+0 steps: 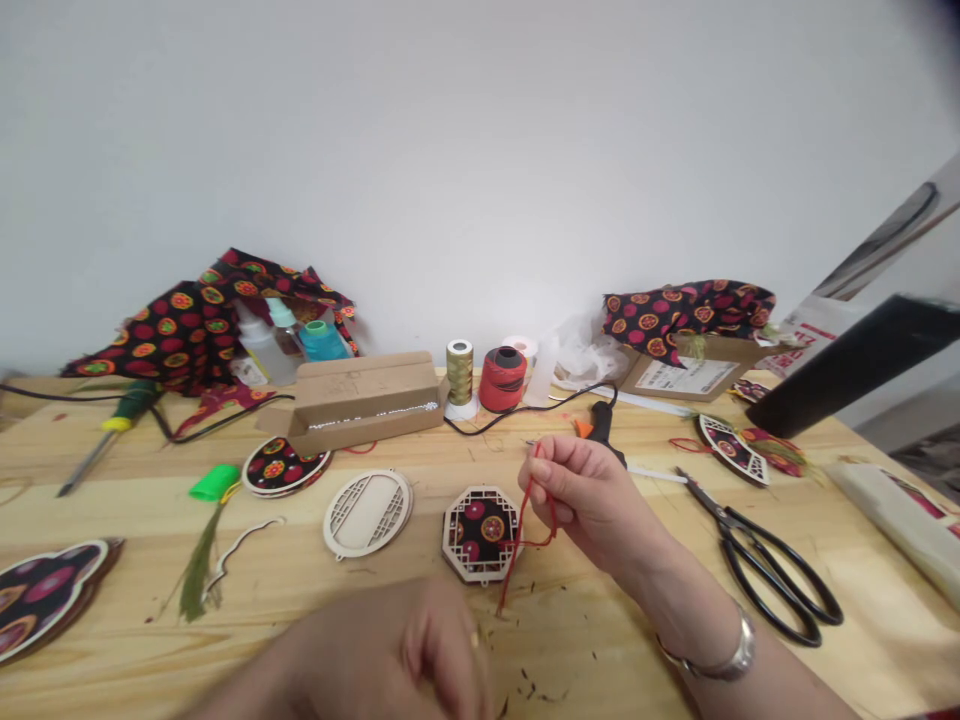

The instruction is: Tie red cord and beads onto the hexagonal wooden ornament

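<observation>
My right hand [592, 490] is closed in a pinch on a red thread [514, 545], whose strands hang down from the fingertips. Behind the thread, an octagonal wooden lattice frame [480, 577] with black patterned fabric inside lies flat on the table. One strand runs from the pinch toward the frame's right side; whether it is tied there I cannot make out. Low in the middle, my left hand [412, 650] is blurred, back toward me, its fingers curled down and mostly hidden. It is nearest the octagonal frame, apart from it.
On the wooden table [300, 640], black scissors [780, 565] lie at right, beyond them a glue gun [600, 430]. A round lattice piece [367, 512], green tassel [202, 560] and screwdriver [112, 435] lie left. Thread spools [503, 380] and a cardboard box [367, 400] stand behind.
</observation>
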Demonstrator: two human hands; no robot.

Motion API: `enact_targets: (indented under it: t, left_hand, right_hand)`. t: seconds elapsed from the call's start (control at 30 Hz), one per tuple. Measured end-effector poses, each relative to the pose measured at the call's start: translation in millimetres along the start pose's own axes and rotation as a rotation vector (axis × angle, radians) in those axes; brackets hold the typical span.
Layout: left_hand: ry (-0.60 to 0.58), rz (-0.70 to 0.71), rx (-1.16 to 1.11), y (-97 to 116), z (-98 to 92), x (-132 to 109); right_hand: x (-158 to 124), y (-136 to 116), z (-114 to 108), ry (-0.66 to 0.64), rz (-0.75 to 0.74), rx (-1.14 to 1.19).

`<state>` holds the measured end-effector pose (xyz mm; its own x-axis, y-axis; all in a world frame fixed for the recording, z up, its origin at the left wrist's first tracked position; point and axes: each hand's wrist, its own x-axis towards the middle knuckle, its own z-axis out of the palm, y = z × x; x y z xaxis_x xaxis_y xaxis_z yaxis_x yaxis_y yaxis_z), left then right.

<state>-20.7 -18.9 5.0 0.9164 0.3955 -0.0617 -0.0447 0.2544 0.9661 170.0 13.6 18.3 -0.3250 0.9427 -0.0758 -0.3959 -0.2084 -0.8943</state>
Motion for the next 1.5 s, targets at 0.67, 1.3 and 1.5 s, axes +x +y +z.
enact_targets:
  t: [0.67,1.3,1.5]
  left_hand:
    - [0.865,0.023,0.035,1.9,4.2,20.7]
    - [0.790,-0.041,-0.393,-1.2,-3.7,19.2]
    - [0.784,-0.074,-0.351,-2.7,-3.2,17.5]
  right_hand:
    - [0.3,25.9,10.8,0.092,-0.010,-0.491]
    - [-0.1,16.7,14.1,0.041,0.109,-0.330]
    - [-0.4,12.5,13.3,-0.036,0.193,-0.214]
